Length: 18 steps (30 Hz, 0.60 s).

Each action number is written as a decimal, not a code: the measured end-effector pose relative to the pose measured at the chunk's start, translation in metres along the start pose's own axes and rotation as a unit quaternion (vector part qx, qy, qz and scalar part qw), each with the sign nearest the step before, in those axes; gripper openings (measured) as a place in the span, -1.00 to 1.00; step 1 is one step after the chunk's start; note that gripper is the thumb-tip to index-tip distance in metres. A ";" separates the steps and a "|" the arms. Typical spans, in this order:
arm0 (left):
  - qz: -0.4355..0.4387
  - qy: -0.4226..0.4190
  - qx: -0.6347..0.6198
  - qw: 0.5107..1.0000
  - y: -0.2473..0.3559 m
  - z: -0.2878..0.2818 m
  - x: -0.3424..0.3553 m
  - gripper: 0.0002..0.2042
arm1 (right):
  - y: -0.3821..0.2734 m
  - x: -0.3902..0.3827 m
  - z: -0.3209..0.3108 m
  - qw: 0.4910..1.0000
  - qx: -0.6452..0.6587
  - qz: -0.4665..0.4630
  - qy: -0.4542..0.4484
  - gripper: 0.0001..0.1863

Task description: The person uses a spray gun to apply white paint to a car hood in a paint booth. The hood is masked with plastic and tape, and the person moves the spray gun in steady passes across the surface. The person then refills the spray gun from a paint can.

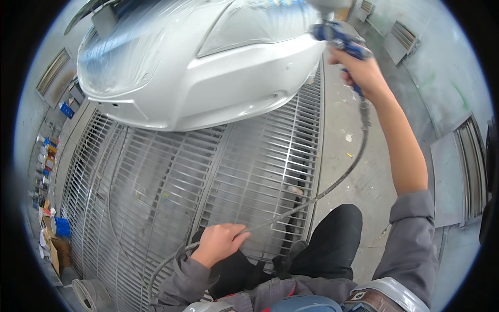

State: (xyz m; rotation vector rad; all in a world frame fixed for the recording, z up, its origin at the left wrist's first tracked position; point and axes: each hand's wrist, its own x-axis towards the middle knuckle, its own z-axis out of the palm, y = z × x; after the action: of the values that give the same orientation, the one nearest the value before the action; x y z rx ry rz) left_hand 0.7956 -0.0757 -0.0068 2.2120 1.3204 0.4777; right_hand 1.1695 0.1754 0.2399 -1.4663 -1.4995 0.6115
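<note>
Head view: R hand w/ blue spray gun nr white bumper, L hand on hose.

R hand approx 2 o'clock, fingers curled round blue spray gun (1 o'clock); trigger pull can't tell, blurred. White bumper at 12. L hand approx 6:30, fingers mostly closed round hose, which runs via 4 o'clock up to gun's base. Clear film over car above bumper; metal grating underfoot.
</note>
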 end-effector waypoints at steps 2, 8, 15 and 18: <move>0.013 0.020 -0.025 0.999 -0.019 0.011 0.006 -0.77 | 0.023 -0.008 -0.008 0.994 -0.044 0.003 0.098 -0.69; 0.016 -0.066 -0.003 0.998 -0.058 0.042 0.013 -0.72 | 0.037 -0.058 0.062 0.985 -0.040 0.062 0.154 -0.70; 0.013 -0.157 -0.018 0.987 -0.072 0.080 0.006 -0.68 | -0.004 -0.102 0.170 0.998 -0.040 -0.001 0.049 -0.69; 0.003 -0.137 -0.059 0.989 -0.073 0.095 -0.001 -0.66 | -0.032 -0.115 0.210 0.999 -0.037 0.007 -0.014 -0.67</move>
State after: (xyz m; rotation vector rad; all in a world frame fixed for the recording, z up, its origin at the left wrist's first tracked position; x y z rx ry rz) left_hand 0.7945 -0.0718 -0.1265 2.0979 1.1121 0.2364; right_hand 0.9586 0.1115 0.1413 -1.5311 -1.5495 0.5941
